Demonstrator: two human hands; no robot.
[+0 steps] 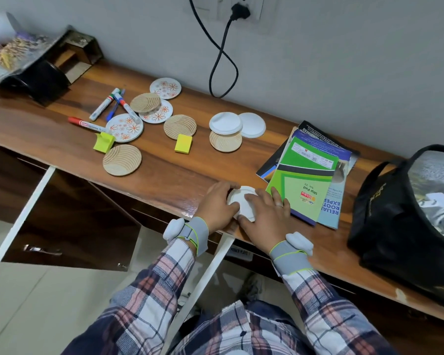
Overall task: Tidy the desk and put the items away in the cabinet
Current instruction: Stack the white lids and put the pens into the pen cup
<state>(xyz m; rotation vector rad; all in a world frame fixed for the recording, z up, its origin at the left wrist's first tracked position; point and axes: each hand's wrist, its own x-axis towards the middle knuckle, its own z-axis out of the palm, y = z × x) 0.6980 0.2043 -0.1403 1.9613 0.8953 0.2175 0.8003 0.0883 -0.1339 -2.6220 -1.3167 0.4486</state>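
Observation:
Near the front edge of the wooden desk (164, 172) both my hands hold a white round coaster (242, 201). My left hand (219, 206) curls round its left rim and my right hand (264, 213) covers its right side with thumb under the near edge. Two more white coasters (226, 123) lie further back over a wooden one (225, 142). Wooden coasters (122, 160) and floral coasters (124, 128) are scattered to the left, with markers (86, 124) and two yellow sticky-note pads (183, 144). An open cabinet door (69, 219) hangs below the desk at left.
A stack of booklets with a green slip pad (305, 180) lies right of my hands. A black bag (405, 226) stands at the desk's right end. A black organizer (49, 80) sits at the back left. A black power cord (221, 60) hangs from the wall socket.

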